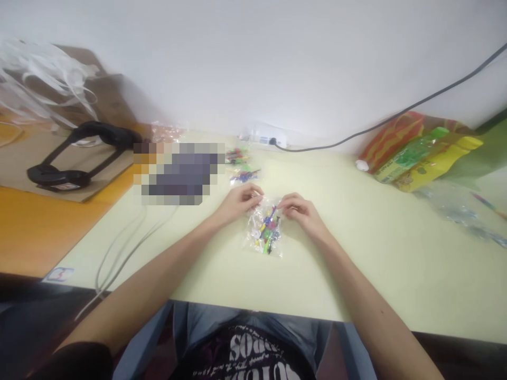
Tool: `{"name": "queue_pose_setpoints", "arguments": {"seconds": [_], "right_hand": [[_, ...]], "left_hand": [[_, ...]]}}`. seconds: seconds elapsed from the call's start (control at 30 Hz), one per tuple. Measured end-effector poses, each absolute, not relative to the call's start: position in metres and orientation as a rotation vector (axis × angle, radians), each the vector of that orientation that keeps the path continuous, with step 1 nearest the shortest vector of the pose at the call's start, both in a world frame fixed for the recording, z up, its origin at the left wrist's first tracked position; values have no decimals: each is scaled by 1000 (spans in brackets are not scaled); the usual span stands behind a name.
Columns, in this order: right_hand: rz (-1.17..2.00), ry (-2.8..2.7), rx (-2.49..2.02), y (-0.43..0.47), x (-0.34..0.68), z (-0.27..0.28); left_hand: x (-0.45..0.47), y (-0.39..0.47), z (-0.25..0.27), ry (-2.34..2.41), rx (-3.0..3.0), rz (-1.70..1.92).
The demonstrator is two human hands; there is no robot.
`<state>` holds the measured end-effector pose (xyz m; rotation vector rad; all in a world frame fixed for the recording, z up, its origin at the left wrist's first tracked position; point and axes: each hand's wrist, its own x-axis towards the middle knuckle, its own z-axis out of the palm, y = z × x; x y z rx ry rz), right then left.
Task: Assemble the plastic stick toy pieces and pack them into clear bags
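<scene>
A clear plastic bag (264,232) of small colourful plastic pieces lies on the pale table between my hands. Blue, green, yellow, white and red bits show through it. My left hand (242,200) is at the bag's upper left corner, its fingers curled and pinched on the edge. At the upper right corner is my right hand (297,207), fingers bent together against the bag's edge. Just beyond my left hand lie two more small clear bags, one with blue and yellow pieces (244,176), the other with red and green pieces (236,155).
A pixelated dark object (180,174) lies left of my hands, with pale cables (130,253) running below. A black frame-shaped device (83,155) rests on cardboard. Right stand a green bottle (412,155) and a yellow packet (439,163). A black cable (340,142) reaches a white power strip (273,138).
</scene>
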<state>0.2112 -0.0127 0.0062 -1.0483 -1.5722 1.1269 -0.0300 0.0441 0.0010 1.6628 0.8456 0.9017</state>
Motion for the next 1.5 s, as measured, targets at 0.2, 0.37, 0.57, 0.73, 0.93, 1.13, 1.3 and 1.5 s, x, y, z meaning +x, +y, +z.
{"name": "queue_pose_setpoints", "arguments": {"seconds": [0.2, 0.37, 0.57, 0.73, 0.93, 1.13, 1.3, 1.5], "right_hand": [[1128, -1470, -1153, -14, 203, 11], [1205, -1481, -1212, -15, 197, 12], [1357, -1550, -1165, -19, 195, 11], [1347, -1488, -1178, -19, 195, 9], [1299, -1445, -1229, -17, 195, 9], [1281, -1424, -1239, -15, 199, 6], [1259, -1433, -1219, -17, 194, 6], [1181, -1502, -1175, -21, 183, 4]], "left_hand": [[-28, 42, 0, 820, 1640, 926], [-23, 35, 2, 794, 1652, 945], [-19, 28, 1, 766, 1685, 897], [-21, 32, 0, 806, 1651, 899], [-25, 37, -2, 831, 1628, 912], [-27, 36, 3, 847, 1636, 893], [-25, 31, 14, 819, 1703, 746], [-26, 30, 13, 833, 1838, 710]]}}
